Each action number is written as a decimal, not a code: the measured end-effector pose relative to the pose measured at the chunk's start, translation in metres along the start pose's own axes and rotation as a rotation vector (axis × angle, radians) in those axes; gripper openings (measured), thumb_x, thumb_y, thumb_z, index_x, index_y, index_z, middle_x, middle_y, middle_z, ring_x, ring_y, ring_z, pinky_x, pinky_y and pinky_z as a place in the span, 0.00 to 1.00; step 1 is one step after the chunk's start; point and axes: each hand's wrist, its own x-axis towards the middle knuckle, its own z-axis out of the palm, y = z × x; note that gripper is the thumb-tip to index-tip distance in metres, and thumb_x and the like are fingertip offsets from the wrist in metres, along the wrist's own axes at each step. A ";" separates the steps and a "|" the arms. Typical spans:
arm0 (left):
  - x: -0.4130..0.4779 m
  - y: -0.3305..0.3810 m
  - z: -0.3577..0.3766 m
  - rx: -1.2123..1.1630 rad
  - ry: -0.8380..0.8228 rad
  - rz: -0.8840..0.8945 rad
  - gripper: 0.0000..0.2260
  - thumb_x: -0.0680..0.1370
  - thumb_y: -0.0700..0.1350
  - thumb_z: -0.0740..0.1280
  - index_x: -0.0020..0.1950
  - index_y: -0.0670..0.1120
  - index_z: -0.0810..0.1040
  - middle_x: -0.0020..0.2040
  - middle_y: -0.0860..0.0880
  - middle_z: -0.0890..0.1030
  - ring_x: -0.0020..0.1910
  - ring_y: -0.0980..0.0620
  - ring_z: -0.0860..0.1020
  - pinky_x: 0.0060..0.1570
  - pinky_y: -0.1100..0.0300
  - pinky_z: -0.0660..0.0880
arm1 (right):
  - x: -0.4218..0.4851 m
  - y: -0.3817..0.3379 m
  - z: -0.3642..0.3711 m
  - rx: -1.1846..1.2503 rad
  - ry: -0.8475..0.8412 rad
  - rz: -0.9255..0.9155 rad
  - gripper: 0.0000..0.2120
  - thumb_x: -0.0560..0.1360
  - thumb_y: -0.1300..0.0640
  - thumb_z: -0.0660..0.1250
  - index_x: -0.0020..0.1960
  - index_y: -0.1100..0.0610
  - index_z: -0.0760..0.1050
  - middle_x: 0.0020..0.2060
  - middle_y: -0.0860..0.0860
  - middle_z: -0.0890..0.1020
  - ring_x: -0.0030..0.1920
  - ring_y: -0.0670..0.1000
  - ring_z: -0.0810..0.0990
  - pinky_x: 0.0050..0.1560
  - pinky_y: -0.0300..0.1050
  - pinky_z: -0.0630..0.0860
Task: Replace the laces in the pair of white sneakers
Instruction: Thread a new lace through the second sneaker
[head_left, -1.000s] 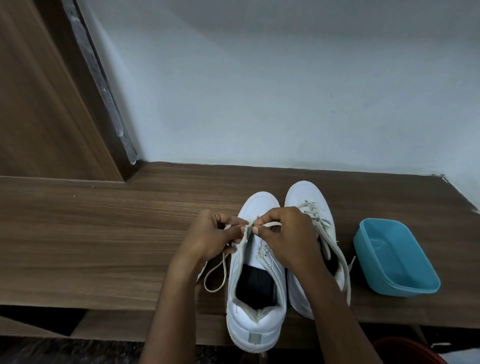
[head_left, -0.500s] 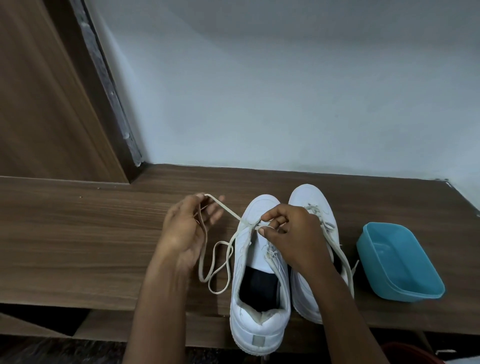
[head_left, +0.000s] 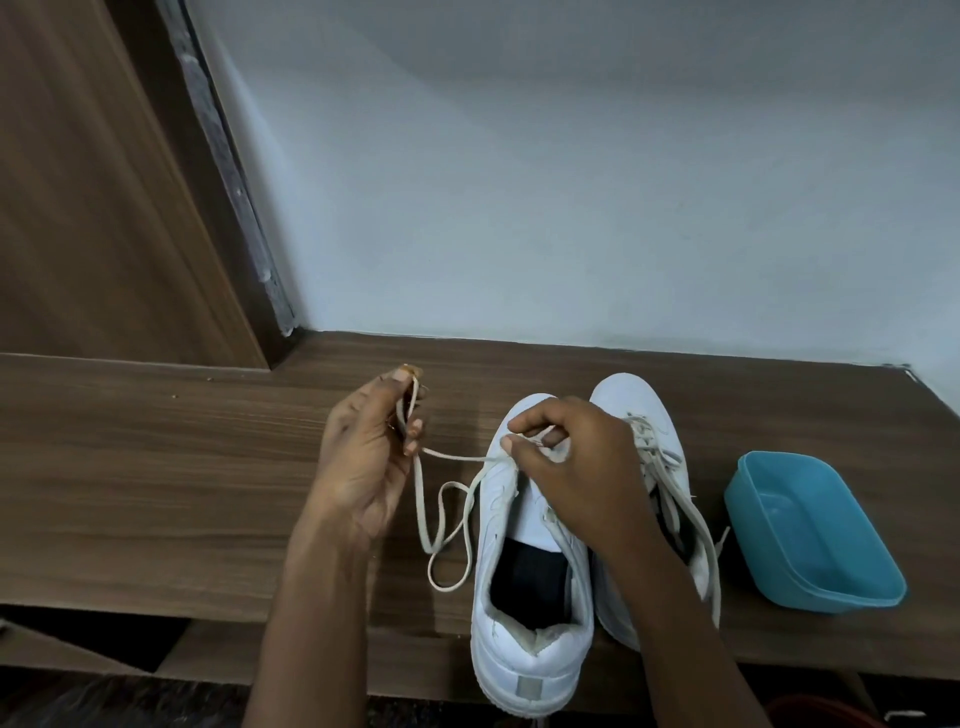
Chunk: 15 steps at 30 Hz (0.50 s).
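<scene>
White lace (head_left: 452, 456) runs sideways from the centre-frame sneaker (head_left: 524, 660) leftward to the left hand (head_left: 358, 467), fingers (head_left: 413, 434) pinching it; right hand (head_left: 582, 467), nearer the sneaker, pinches it there; slack loops on tabletop (head_left: 156, 493).

All you get of the person here is 2 arms coming in from the bottom edge. The left hand (head_left: 363, 457) and right hand (head_left: 576, 467) are both bare, and the forearms (head_left: 311, 623) are bare skin all the way down to the frame. Nails look short and neatly trimmed. The left thumbnail (head_left: 410, 370) has an orange-ish tint on it – polish or stain, can't tell. Slim wrists, fairly long fingers.
</scene>
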 end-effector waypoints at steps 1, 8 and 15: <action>-0.001 0.000 0.001 0.080 -0.010 0.011 0.07 0.81 0.42 0.66 0.44 0.42 0.78 0.34 0.51 0.75 0.27 0.57 0.68 0.25 0.67 0.63 | -0.001 -0.003 0.004 -0.003 -0.024 -0.026 0.03 0.72 0.57 0.76 0.45 0.51 0.84 0.42 0.43 0.83 0.42 0.42 0.78 0.47 0.42 0.76; -0.003 -0.018 0.000 0.920 -0.185 0.137 0.07 0.78 0.51 0.71 0.45 0.51 0.86 0.34 0.60 0.83 0.33 0.66 0.77 0.36 0.68 0.70 | 0.005 0.007 -0.002 -0.067 0.025 0.019 0.18 0.72 0.71 0.62 0.48 0.53 0.83 0.46 0.45 0.85 0.46 0.42 0.81 0.51 0.42 0.78; 0.000 -0.031 0.006 1.292 -0.329 0.142 0.02 0.73 0.49 0.77 0.44 0.52 0.87 0.40 0.60 0.85 0.42 0.63 0.81 0.46 0.60 0.77 | 0.009 0.024 -0.021 -0.120 0.048 0.077 0.14 0.76 0.68 0.65 0.48 0.51 0.84 0.43 0.40 0.84 0.43 0.35 0.79 0.43 0.23 0.69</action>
